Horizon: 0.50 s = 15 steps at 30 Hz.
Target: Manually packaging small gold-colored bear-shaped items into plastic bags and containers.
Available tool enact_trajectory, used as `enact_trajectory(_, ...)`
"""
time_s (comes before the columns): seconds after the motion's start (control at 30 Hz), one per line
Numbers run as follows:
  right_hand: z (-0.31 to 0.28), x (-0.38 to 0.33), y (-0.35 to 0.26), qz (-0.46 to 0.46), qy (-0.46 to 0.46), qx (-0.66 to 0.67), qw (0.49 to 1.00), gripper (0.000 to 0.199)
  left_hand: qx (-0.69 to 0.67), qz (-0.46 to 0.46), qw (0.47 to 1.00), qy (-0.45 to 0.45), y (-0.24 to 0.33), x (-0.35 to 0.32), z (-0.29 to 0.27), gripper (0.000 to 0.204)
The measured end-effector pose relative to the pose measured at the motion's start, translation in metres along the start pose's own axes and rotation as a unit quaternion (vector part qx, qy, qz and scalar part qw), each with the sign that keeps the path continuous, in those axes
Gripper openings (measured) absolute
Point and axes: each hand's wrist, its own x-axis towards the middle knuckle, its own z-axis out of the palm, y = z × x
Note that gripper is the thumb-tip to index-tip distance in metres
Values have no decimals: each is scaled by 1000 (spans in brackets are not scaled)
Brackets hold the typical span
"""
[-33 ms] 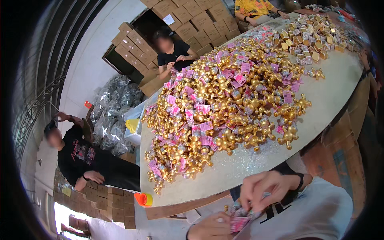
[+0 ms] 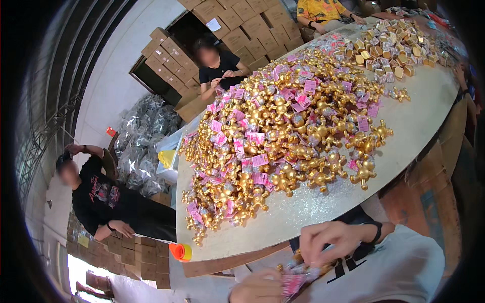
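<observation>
Close to my body, at the table's near edge, my left hand (image 2: 260, 288) is closed on a small gold figurine (image 2: 297, 256) in clear shiny wrapping, with a pink and white tag (image 2: 293, 284) hanging by its fingers. My right hand (image 2: 333, 242) is bent over the same figurine from the right, its thumb and fingers pinched at the wrapping. Both hands hide most of the figurine, and the left one is blurred. Beyond them, a large heap of gold figurines (image 2: 283, 136) with round heads and limbs, many with pink tags, covers much of the table (image 2: 419, 116).
An orange and yellow tape roll (image 2: 181, 252) sits at the table's left corner. Gold-based packs (image 2: 389, 50) lie at the far right. Several people work around: one seated (image 2: 220, 68), one standing left (image 2: 103, 194). Silver bags (image 2: 146, 141) and cartons (image 2: 252, 30) stand behind.
My left hand has shifted slightly left, and more of the gold figurine shows between my hands. My right hand has moved slightly. The standing person's lowered hand has moved a little downward.
</observation>
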Motion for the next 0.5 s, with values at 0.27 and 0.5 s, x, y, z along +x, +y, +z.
enact_trajectory(0.27,-23,-69,42,236,-35,-160,958,11,434,-303,845,77,10,-28,-171,31)
enact_trajectory(0.5,-26,-81,53,292,-79,-178,937,13,464,-326,789,238,-33,-40,-319,36)
